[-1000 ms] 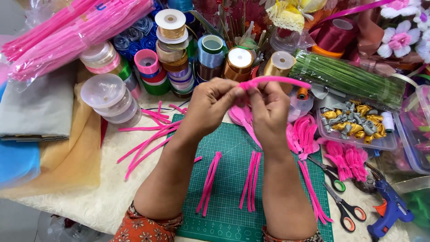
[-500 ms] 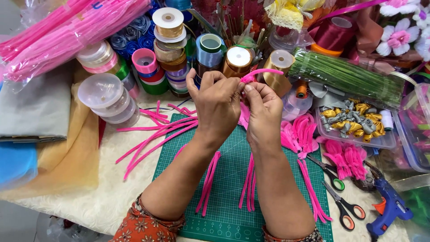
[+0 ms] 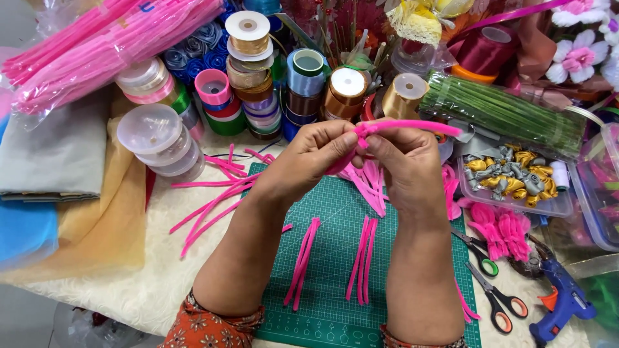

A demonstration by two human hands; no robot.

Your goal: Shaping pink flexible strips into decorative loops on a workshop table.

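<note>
Both my hands are raised over a green cutting mat (image 3: 335,309) and pinch one pink pipe cleaner (image 3: 412,125) between them. My left hand (image 3: 309,158) grips its bent part with thumb and fingers. My right hand (image 3: 403,164) holds it from the other side, and a free end sticks out to the right. A bundle of bent pink pieces (image 3: 371,180) hangs below my hands. Two small groups of cut pink pipe cleaners (image 3: 303,261) lie flat on the mat.
Ribbon spools (image 3: 248,38) stand in stacks behind the mat. A bag of pink pipe cleaners (image 3: 109,45) lies at back left, green stems (image 3: 503,109) at back right. Scissors (image 3: 496,303), a blue glue gun (image 3: 564,299) and folded cloth (image 3: 58,154) flank the mat.
My hands stay together on the pink pipe cleaner and have shifted slightly while working it; its free end now points right.
</note>
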